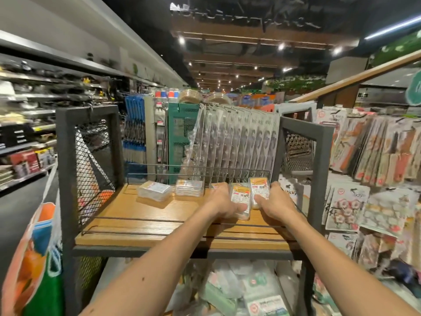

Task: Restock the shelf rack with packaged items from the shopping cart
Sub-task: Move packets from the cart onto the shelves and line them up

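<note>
Packaged items sit on the wooden shelf board of the shelf rack, a dark metal frame with a mesh side panel. At the view's 8 o'clock a colourful printed bag hangs just outside the rack's left post.

At the board's 11 o'clock two clear flat packs, the left spare pack and the right spare pack, lie side by side near the rear wire rail, apart from the hands.

Both bare forearms reach in from 6 o'clock over the front wire rail. The left hand, knuckles up, curls its fingers over the left edge of the front pack, a clear box with an orange-and-white label facing the camera; the thumb lies under its near end. Touching it on the right is the rear pack, of the same kind. The right hand grips this one, thumb on the near end and fingers curled round the far side. Both packs are at the board's 2 o'clock, tipped up; whether they rest on the wood cannot be told.

At 12 o'clock, close behind the hands, hangs a row of carded blister packs. At 3 o'clock, past the right post, stands a metal box grater, then flower sticker cards. Below the board, at 6 o'clock, lie blurred bagged goods.
</note>
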A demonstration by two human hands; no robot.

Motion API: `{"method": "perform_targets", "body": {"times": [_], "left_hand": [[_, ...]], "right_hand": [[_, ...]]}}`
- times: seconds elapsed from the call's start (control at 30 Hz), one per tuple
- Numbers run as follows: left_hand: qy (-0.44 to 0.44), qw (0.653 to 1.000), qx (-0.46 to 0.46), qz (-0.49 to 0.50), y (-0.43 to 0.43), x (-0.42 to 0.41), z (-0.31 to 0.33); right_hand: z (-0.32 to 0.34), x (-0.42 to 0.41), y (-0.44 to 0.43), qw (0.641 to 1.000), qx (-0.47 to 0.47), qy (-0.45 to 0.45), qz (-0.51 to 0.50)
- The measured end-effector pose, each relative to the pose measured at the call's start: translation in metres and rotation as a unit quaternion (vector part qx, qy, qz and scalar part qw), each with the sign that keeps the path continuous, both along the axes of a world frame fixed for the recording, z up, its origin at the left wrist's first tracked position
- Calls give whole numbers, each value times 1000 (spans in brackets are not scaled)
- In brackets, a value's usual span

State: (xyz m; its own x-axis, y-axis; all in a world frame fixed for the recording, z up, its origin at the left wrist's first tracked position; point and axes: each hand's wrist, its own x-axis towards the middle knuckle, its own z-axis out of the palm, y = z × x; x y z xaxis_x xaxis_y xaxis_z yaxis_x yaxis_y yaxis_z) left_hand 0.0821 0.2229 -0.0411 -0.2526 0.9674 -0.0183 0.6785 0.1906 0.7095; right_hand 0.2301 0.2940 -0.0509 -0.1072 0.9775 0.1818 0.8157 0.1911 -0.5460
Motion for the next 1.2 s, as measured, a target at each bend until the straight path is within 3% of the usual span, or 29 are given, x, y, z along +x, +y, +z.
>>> {"method": "perform_targets", "body": {"times": [0.23, 0.47, 0.63, 0.77, 0.97, 1.2], "left_hand": [[-68, 990, 118, 21, -11, -7, -4], [-104, 957, 267, 38, -95, -48, 11], [-119, 942, 298, 96, -178, -100, -15], [-125, 923, 310, 189, -254, -128, -59], [-104, 894, 250, 357, -365, -165, -140], [-203, 800, 84, 558, -503, -172, -299]], "right_hand": [[4, 8, -21, 989, 115, 89, 22], [18, -22, -90, 948, 196, 224, 114], [3, -78, -161, 914, 118, 308, 238], [-42, -126, -207, 861, 11, 375, 343], [-139, -203, -283, 808, -108, 314, 487], [-292, -269, -391, 773, -252, 51, 579]]}}
